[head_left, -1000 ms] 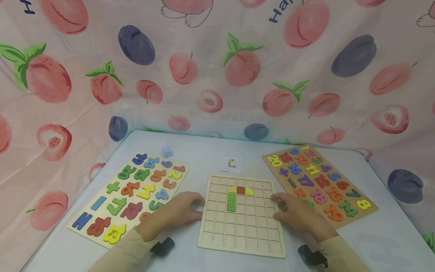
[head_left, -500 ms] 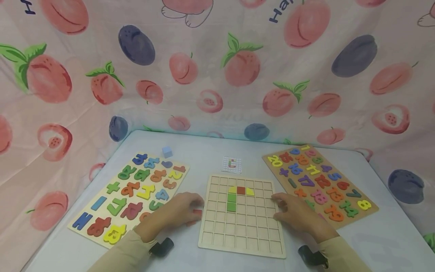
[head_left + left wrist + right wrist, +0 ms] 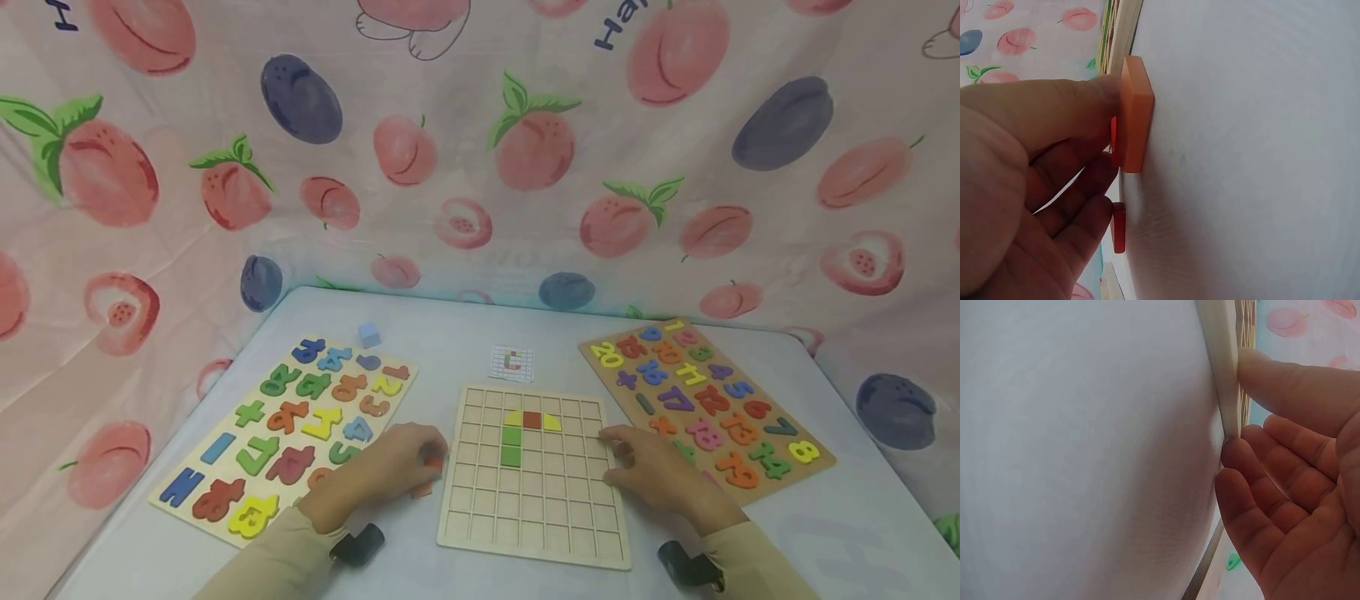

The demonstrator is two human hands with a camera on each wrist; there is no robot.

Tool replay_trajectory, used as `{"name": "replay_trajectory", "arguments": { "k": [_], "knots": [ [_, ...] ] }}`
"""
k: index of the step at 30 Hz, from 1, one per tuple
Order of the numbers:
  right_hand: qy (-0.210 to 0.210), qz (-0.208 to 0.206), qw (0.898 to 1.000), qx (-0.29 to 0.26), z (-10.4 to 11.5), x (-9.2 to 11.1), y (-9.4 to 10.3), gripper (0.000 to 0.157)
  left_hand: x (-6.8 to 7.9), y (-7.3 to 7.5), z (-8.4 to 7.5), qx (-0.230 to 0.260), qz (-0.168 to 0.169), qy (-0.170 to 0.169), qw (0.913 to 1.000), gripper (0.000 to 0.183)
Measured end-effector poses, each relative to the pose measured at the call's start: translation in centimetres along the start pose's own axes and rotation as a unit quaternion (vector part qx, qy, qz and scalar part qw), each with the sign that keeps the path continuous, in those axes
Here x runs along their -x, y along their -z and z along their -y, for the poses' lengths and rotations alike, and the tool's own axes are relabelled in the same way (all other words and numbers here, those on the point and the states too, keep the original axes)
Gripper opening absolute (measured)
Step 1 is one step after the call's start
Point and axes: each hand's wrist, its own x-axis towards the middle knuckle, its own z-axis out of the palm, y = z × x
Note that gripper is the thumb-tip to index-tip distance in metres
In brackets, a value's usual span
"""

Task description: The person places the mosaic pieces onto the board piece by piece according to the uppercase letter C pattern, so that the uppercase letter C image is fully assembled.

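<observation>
In the head view my left hand (image 3: 408,458) is at the left side of a square wooden grid board (image 3: 555,508). Its thumb and fingers close around a red block (image 3: 433,461), beside an orange block (image 3: 422,490) on the table. Up close in the left wrist view, the orange block partly hides the red one behind it, and another red block (image 3: 1119,228) lies by a lower fingertip. My right hand (image 3: 648,462) rests against the board's right edge, fingers relaxed and holding nothing. Two green squares, a red square and two yellow curved pieces sit on the board.
A small pattern card (image 3: 512,363) lies beyond the board. Number puzzle boards flank it, one at left (image 3: 232,454) and one at right (image 3: 795,479). A pale blue cube (image 3: 369,335) stands at back left. Fruit-patterned cloth (image 3: 465,167) hangs behind.
My left hand has shifted slightly left, away from the board. The red block by it has moved a little farther back, and the orange block has come into view. The right hand stays still.
</observation>
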Motion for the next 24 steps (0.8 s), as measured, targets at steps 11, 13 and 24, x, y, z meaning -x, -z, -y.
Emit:
{"name": "replay_trajectory", "arguments": {
  "k": [11, 13, 24],
  "knots": [
    [0.002, -0.002, 1.000, -0.003, -0.12, 0.01, -0.03, 0.058, -0.04, 0.19, -0.01, -0.006, -0.001, -0.009, 0.9999, 0.020],
    [0.002, -0.002, 1.000, -0.002, -0.10, 0.01, -0.03, 0.057, -0.02, 0.23, 0.02, -0.006, -0.005, -0.010, 0.9999, 0.021],
    [0.000, 0.000, 1.000, -0.005, -0.12, -0.04, -0.01, 0.058, -0.09, 0.21, 0.17, -0.009, -0.012, -0.005, 0.9999, 0.022]
  ]
}}
